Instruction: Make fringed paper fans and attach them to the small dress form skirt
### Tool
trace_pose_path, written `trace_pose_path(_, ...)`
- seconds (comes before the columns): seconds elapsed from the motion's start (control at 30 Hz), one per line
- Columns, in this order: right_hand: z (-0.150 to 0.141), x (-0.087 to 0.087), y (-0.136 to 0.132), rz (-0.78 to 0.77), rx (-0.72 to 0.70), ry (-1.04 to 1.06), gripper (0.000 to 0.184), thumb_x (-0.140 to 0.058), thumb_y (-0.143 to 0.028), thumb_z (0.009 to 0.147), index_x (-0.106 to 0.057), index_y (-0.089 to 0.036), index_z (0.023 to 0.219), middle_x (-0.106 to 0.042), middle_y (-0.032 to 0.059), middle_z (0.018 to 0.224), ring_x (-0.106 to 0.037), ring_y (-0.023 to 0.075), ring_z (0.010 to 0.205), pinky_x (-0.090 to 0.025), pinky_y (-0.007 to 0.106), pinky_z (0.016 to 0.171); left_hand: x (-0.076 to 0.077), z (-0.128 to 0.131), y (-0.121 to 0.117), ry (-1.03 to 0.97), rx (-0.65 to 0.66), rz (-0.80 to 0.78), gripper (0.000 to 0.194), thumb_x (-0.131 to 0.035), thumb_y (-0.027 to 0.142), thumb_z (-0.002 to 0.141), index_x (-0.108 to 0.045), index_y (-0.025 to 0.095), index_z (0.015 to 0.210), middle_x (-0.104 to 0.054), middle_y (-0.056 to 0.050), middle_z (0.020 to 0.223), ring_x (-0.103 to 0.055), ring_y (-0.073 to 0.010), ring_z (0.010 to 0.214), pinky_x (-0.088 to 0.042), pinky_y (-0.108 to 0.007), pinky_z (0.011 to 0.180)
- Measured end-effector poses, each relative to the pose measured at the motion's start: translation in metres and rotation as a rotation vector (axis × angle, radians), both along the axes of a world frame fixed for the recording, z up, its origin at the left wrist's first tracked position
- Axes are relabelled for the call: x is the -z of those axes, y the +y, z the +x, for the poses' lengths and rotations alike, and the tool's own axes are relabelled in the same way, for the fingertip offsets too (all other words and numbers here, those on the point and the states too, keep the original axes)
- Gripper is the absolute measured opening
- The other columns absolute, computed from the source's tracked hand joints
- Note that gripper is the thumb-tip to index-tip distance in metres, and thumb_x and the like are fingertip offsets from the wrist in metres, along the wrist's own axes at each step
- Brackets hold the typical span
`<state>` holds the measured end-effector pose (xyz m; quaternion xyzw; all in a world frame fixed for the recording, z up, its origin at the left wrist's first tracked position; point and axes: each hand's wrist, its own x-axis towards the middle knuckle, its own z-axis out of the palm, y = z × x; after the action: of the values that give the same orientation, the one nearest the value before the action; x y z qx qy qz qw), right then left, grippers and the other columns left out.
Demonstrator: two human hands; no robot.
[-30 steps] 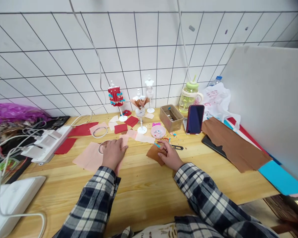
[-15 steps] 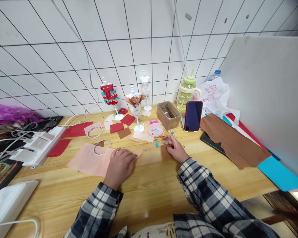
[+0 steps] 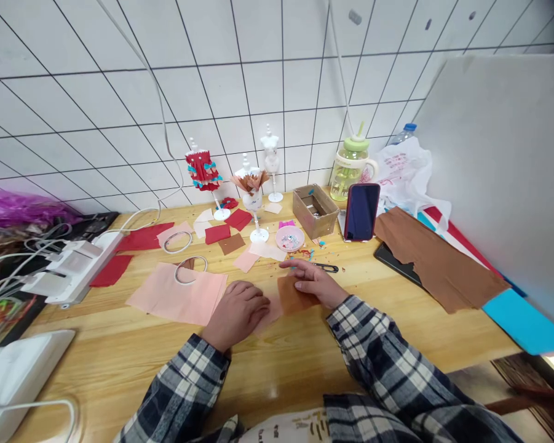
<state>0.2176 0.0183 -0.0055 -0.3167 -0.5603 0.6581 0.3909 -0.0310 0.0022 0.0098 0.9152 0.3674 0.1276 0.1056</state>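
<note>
- At the middle of the table (image 3: 277, 360), the brown square (image 3: 291, 300) lies flat, partly covered by the right hand.
- Beside its left edge is a small pink piece (image 3: 271, 312), partly under the left hand; whether the two overlap I cannot tell.
- The left hand (image 3: 237, 315) is palm down, fingers bent and close together over the pink piece; whether they pinch it I cannot tell.
- The right hand (image 3: 316, 282) has its thumb and forefinger spread a little apart, the thumb over the square.
- Just beyond the right hand are black snips (image 3: 328, 267), partly hidden by it.
- Left of the left hand lies a large pink sheet (image 3: 166, 296), with a ring (image 3: 184, 283) over its far edge.
- Beyond the hands stand three mannequins: one in red (image 3: 203, 170), one with a brown and pink collar (image 3: 251, 182), and a bare white one (image 3: 271, 159) behind.
- Right of the collared one sit a pink bowl (image 3: 283, 247) of small shiny bits, then a box (image 3: 323, 226), and a phone (image 3: 362, 212) propped upright.
</note>
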Motion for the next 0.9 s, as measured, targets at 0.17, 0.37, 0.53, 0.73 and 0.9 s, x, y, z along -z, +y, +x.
trace_pose_path(0.17, -0.016, -0.002, -0.001, 0.347, 0.021, -0.601, 0.057, -0.056, -0.012, 0.074, -0.052, -0.02, 0.13, -0.066, 0.0039, 0.098, -0.06, 0.0187, 0.091, -0.045, 0.033, 0.085, 0.001, 0.001, 0.002, -0.017, 0.035, -0.022, 0.02, -0.053, 0.027, 0.093, -0.072, 0.028, 0.101, -0.068, -0.004, 0.099, -0.055, -0.0218, 0.097, -0.041, -0.041, 0.089)
trace_pose_path(0.37, -0.018, -0.001, -0.011, 0.556, 0.12, -1.044, 0.057, -0.062, -0.026, 0.081, -0.048, -0.02, 0.136, -0.056, 0.0106, 0.128, -0.057, 0.024, 0.108, -0.047, 0.035, 0.087, 0.004, 0.001, 0.004, -0.002, -0.02, -0.025, 0.017, -0.058, 0.033, 0.09, -0.072, 0.025, 0.095, -0.065, -0.006, 0.094, -0.055, -0.0225, 0.093, -0.041, -0.041, 0.087)
trace_pose_path(0.53, -0.017, -0.005, -0.011, 0.703, 0.235, -1.069, 0.049, -0.07, -0.028, 0.079, -0.057, -0.02, 0.125, -0.059, 0.0101, 0.122, -0.05, 0.0273, 0.113, -0.04, 0.042, 0.097, 0.003, 0.001, 0.003, -0.002, -0.017, -0.04, 0.015, -0.059, 0.033, 0.089, -0.072, 0.026, 0.094, -0.064, -0.005, 0.095, -0.054, -0.0226, 0.094, -0.04, -0.042, 0.088)
trace_pose_path(0.73, -0.018, -0.004, -0.018, 0.749, 0.17, -1.058, 0.026, -0.072, -0.033, 0.079, -0.065, -0.02, 0.101, -0.062, 0.0069, 0.101, -0.051, 0.0237, 0.097, -0.041, 0.038, 0.088, 0.003, 0.002, 0.003, 0.002, -0.036, -0.047, 0.015, -0.059, 0.035, 0.089, -0.07, 0.024, 0.092, -0.064, -0.004, 0.097, -0.054, -0.0226, 0.095, -0.039, -0.042, 0.089)
trace_pose_path(0.9, -0.016, 0.003, -0.015, 0.732, 0.196, -1.095, 0.01, -0.062, -0.026, 0.088, -0.068, -0.022, 0.096, -0.063, 0.006, 0.095, -0.053, 0.0219, 0.095, -0.04, 0.036, 0.085, 0.001, 0.0, 0.001, 0.003, -0.078, -0.052, 0.021, -0.064, 0.042, 0.084, -0.065, 0.022, 0.087, -0.064, -0.004, 0.092, -0.054, -0.0242, 0.095, -0.039, -0.042, 0.089)
